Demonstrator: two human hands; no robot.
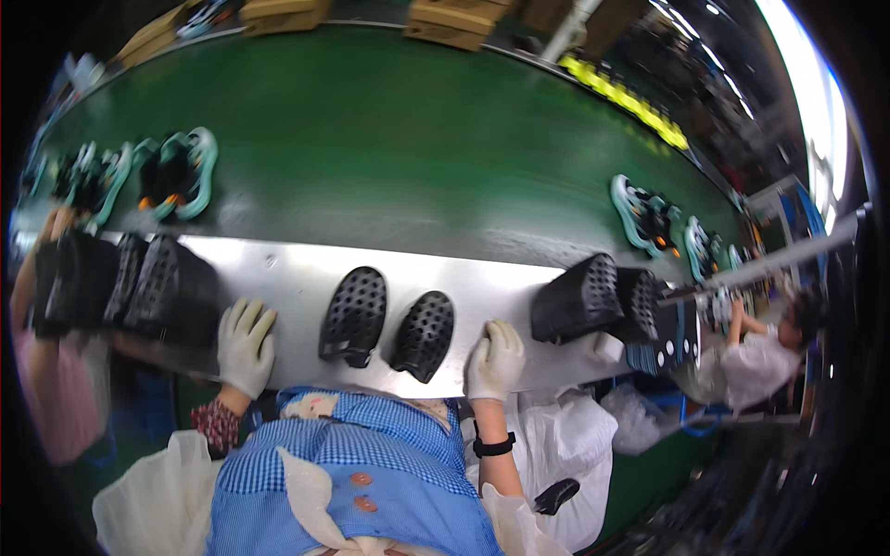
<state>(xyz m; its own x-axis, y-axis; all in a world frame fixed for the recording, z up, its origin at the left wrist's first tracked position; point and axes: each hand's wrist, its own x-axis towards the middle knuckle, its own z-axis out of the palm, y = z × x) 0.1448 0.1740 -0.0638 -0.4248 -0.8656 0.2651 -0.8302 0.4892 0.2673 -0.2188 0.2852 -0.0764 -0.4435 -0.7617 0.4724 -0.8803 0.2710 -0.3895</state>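
Observation:
Two black perforated shoe inserts, a left one (355,315) and a right one (424,335), lie side by side on the silver metal table (287,320). My left hand (247,350), in a white glove, rests flat on the table to their left, fingers stretched out and holding nothing. To their right my gloved right hand (496,361) lies near the table's front edge, its fingers extended and nothing in it. Nested black inserts (171,292) stand just left of my left hand. Another nested stack (579,301) stands beyond my right hand.
A green conveyor belt (399,139) runs behind the table, carrying teal-and-black shoes (181,173) at left and more shoes (640,215) at right. Dark flat pieces with white dots (666,343) lie by the right stack. Co-workers sit at left and right (746,357).

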